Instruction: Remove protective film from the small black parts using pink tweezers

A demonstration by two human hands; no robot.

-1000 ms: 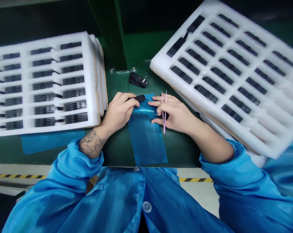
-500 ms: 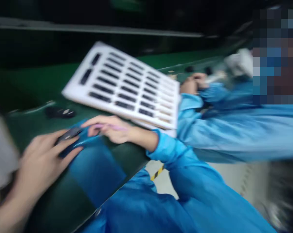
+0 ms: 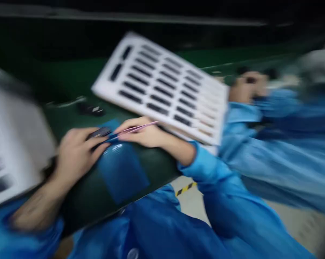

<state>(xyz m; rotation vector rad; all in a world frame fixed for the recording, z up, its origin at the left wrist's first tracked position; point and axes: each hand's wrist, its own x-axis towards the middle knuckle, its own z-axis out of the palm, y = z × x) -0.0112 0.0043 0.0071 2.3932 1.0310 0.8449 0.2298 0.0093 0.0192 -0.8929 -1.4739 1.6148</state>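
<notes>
My left hand point(image 3: 77, 149) is closed around a small dark part point(image 3: 100, 132) whose exact kind is blurred. Between the fingers of my right hand point(image 3: 141, 133) is a pair of pink tweezers point(image 3: 143, 126), its tip pointing left at the dark part. A sheet of translucent blue film point(image 3: 124, 176) lies on the green mat point(image 3: 84, 201) beneath both hands. Film also shows just behind the dark part. My fingertips hide where the tweezers meet the part.
Behind my right hand a white tray point(image 3: 119, 85) holds rows of dark pieces, with pale slots at its right end. More dark parts point(image 3: 94, 109) lie behind my left hand. White trays point(image 3: 30, 133) stand at left. A co-worker's hands point(image 3: 248, 86) are at right.
The view has swung left, so everything sits further right and the left trays show more. The tweezers now lie straighter, pointing at the dark part. My left hand keeps its hold.
</notes>
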